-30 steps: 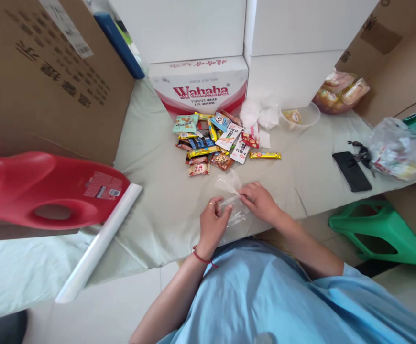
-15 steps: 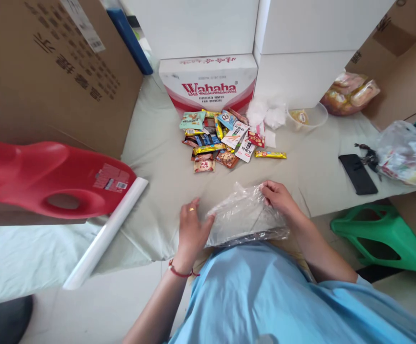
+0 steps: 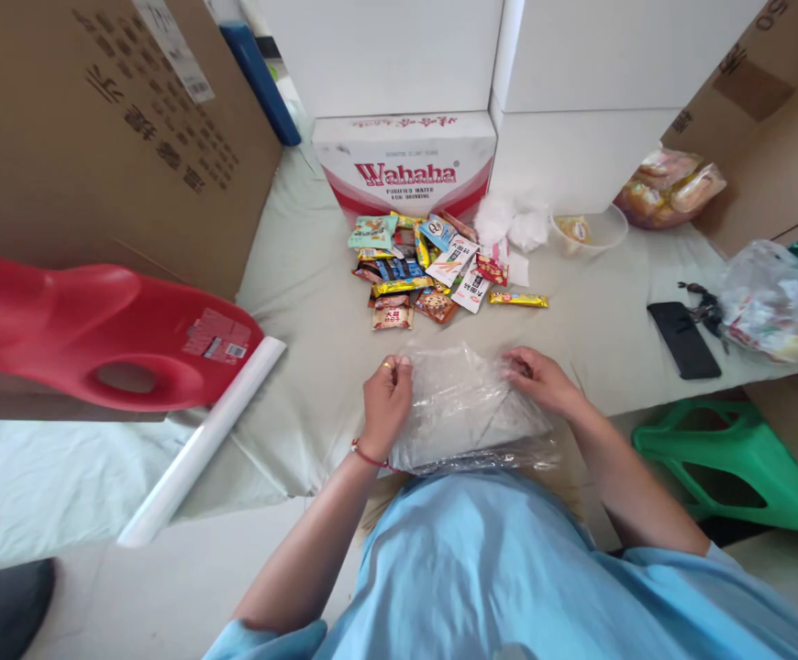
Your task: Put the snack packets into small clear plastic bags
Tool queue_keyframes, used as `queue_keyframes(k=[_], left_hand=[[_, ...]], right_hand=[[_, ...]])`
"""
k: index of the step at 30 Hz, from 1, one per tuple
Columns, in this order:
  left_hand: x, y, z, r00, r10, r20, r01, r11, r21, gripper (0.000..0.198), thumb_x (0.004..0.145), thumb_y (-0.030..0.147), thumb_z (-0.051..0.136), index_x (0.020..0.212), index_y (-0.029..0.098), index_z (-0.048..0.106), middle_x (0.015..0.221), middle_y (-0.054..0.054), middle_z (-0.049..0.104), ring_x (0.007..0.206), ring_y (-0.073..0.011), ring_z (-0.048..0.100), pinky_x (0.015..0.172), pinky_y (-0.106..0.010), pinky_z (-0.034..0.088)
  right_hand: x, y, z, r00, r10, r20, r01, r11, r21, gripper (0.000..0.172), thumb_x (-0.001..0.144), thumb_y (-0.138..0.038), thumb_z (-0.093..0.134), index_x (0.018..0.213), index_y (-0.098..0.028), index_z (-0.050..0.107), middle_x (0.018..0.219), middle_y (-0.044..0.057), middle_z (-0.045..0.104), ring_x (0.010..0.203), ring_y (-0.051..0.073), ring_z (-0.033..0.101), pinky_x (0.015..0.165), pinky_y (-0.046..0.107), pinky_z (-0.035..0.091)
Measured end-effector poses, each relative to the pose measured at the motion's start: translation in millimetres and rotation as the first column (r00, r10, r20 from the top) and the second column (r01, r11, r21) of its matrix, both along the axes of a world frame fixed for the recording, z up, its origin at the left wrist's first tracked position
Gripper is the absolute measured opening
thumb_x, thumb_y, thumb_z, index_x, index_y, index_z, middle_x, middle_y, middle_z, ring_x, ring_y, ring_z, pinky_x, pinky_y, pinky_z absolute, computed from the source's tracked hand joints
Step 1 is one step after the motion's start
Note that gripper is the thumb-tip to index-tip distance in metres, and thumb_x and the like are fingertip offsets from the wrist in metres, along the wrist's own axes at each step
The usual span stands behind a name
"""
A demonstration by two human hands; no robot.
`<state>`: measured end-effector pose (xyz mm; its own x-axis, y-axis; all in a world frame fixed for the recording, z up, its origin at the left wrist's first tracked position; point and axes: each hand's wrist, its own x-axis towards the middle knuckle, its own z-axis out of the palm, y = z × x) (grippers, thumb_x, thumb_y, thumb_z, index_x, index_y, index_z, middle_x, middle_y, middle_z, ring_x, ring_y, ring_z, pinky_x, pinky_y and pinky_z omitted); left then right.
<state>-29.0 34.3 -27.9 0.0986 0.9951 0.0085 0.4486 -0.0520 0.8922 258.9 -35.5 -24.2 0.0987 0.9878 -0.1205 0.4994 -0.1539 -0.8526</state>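
A clear plastic bag (image 3: 464,408) lies crinkled and spread at the front edge of the cloth, close against my blue shirt. My left hand (image 3: 388,390) is closed on its upper left corner, thumb pressed to the fingers. On the opposite side my right hand (image 3: 540,378) pinches the bag's upper right edge with curled fingertips. Beyond the bag sits a pile of small wrapped snacks (image 3: 399,268) in many colours. One yellow snack stick (image 3: 518,300) lies apart, to the right of the pile.
Behind the snacks stands a Wahaha carton (image 3: 405,170). A clear bowl (image 3: 609,234), a black phone (image 3: 685,339) and a filled plastic bag (image 3: 777,307) are to the right. At left are a red jug (image 3: 124,335) and a white roll (image 3: 203,440). A green stool (image 3: 729,467) stands lower right.
My left hand has gone from spread fingers beside the bag to a closed grip on its upper left corner. The bag's left side is raised and spread more. My right hand keeps its pinch.
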Motion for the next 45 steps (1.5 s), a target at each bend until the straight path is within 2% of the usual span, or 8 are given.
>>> queue_keyframes(k=[5,11,16,20,24,28,39,45], left_hand=[[5.5,-5.2,3.4,0.983,-0.071,0.167,0.092,0.988,-0.123,0.044,0.103,0.058,0.044,0.085,0.023,0.063,0.057,0.004,0.054,0.053,-0.0149,0.052,0.059,-0.028,0.042],[-7.4,15.7,-4.9,0.958,0.192,0.214,-0.159,0.974,-0.163,0.053,0.103,0.066,0.042,0.077,0.023,0.060,0.054,0.003,0.052,0.048,-0.0154,0.050,0.053,-0.029,0.040],[-18.4,35.7,-15.3,0.945,0.305,0.118,-0.273,0.934,-0.232,0.052,0.104,0.062,0.039,0.073,0.023,0.056,0.051,0.005,0.045,0.046,-0.0156,0.045,0.053,-0.030,0.039],[-21.6,39.6,-10.3,0.901,0.434,-0.026,-0.430,0.899,0.088,0.025,0.099,0.044,0.055,0.093,0.021,0.059,0.081,-0.003,0.062,0.074,-0.0192,0.060,0.075,-0.034,0.051],[-17.8,24.0,0.9,0.935,0.171,-0.311,-0.032,0.913,0.408,0.023,0.102,0.035,0.051,0.110,0.019,0.066,0.111,-0.013,0.069,0.109,-0.0258,0.064,0.102,-0.043,0.049],[-13.1,5.8,-3.9,0.745,-0.208,-0.634,0.438,0.869,0.230,0.043,0.107,0.038,0.044,0.138,0.019,0.066,0.149,-0.018,0.064,0.147,-0.0332,0.050,0.123,-0.057,0.033],[-30.6,3.6,-14.8,0.548,-0.316,-0.774,0.539,0.841,0.038,0.059,0.108,0.049,0.035,0.164,0.031,0.042,0.175,-0.010,0.033,0.163,-0.0325,0.031,0.129,-0.069,0.011],[-34.4,4.7,-13.3,0.538,-0.333,-0.774,0.559,0.828,0.032,0.063,0.107,0.053,0.038,0.166,0.032,0.039,0.175,-0.011,0.033,0.163,-0.0323,0.031,0.130,-0.068,0.008]], right_hand=[[-1.7,20.0,8.8,0.973,0.220,0.072,-0.231,0.946,0.227,0.042,0.087,-0.055,0.076,0.117,-0.026,0.077,0.124,0.012,0.071,0.117,0.030,0.065,0.102,0.046,0.053],[-6.9,61.6,1.4,0.920,-0.208,-0.331,0.213,0.977,-0.023,0.044,0.084,-0.065,0.069,0.083,-0.021,0.067,0.065,-0.002,0.056,0.052,0.013,0.050,0.049,0.027,0.042],[-0.6,75.2,-10.2,0.895,-0.346,-0.281,0.305,0.936,-0.177,0.037,0.083,-0.056,0.066,0.082,-0.020,0.065,0.057,-0.006,0.047,0.043,0.010,0.038,0.042,0.025,0.028],[12.0,81.5,-20.4,0.926,-0.358,-0.121,0.350,0.933,-0.080,0.034,0.085,-0.053,0.062,0.081,-0.019,0.065,0.055,-0.005,0.048,0.047,0.012,0.042,0.047,0.026,0.031],[26.2,87.4,-22.6,0.953,-0.291,-0.081,0.290,0.957,-0.025,0.032,0.084,-0.053,0.062,0.082,-0.021,0.064,0.055,-0.005,0.049,0.052,0.014,0.045,0.052,0.026,0.036],[26.7,83.2,-14.6,0.919,-0.302,-0.252,0.310,0.951,-0.009,0.036,0.079,-0.059,0.068,0.085,-0.024,0.063,0.073,-0.001,0.059,0.066,0.016,0.054,0.062,0.028,0.049],[45.2,71.0,0.1,0.941,-0.247,-0.233,0.231,0.969,-0.092,0.040,0.080,-0.060,0.074,0.087,-0.021,0.067,0.060,-0.005,0.053,0.046,0.010,0.041,0.047,0.026,0.034],[44.2,56.2,9.3,0.864,-0.180,-0.471,0.145,0.983,-0.110,0.057,0.081,-0.062,0.077,0.122,-0.025,0.066,0.099,0.003,0.076,0.089,0.019,0.070,0.076,0.030,0.057]])
